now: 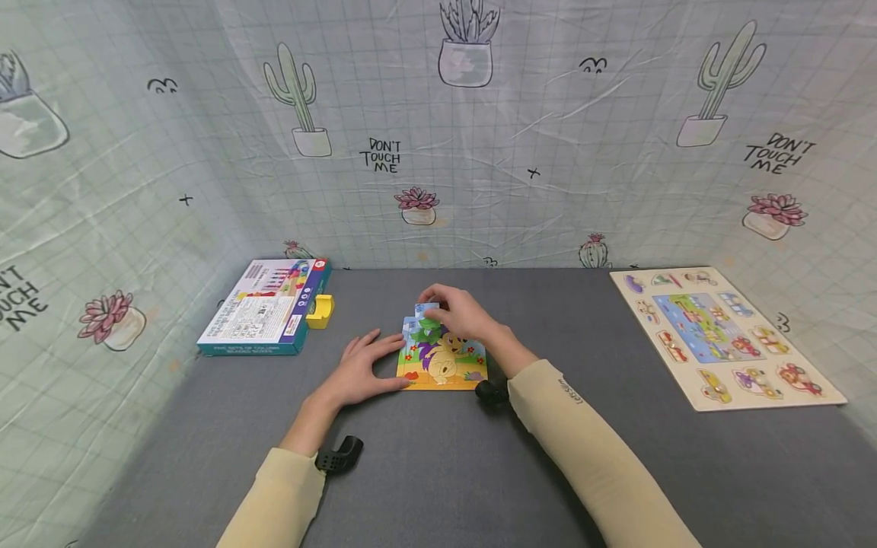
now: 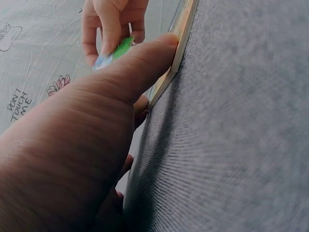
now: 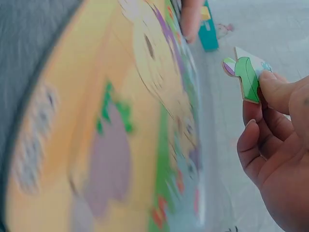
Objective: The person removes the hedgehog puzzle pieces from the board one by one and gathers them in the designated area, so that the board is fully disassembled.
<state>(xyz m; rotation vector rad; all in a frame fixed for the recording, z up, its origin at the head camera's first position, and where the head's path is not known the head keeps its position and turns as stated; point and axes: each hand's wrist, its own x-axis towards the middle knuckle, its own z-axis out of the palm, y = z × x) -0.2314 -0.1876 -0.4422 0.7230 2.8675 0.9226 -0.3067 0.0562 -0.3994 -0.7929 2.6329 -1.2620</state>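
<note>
On the dark cloth surface lies a picture jigsaw puzzle [image 1: 441, 369], showing a yellow-and-purple hedgehog, with a stepped gap in its upper edge. My left hand [image 1: 356, 371] lies spread beside its left side, the thumb touching the lower left corner and a fingertip at the left edge. Over the puzzle's top, my right hand [image 1: 460, 310] pinches a small wooden puzzle piece [image 3: 248, 79] between thumb and fingers. The piece carries a green leaf and pale blue; in the right wrist view it is tilted and raised off the board.
A flat teal-and-white box [image 1: 247, 316] lies at the back left, a yellow plastic part [image 1: 320, 312] against its right side. Far right is a wooden peg-style picture board [image 1: 690, 380] with several inset shapes. Cactus-printed cloth [image 1: 479, 129] walls off the back and sides.
</note>
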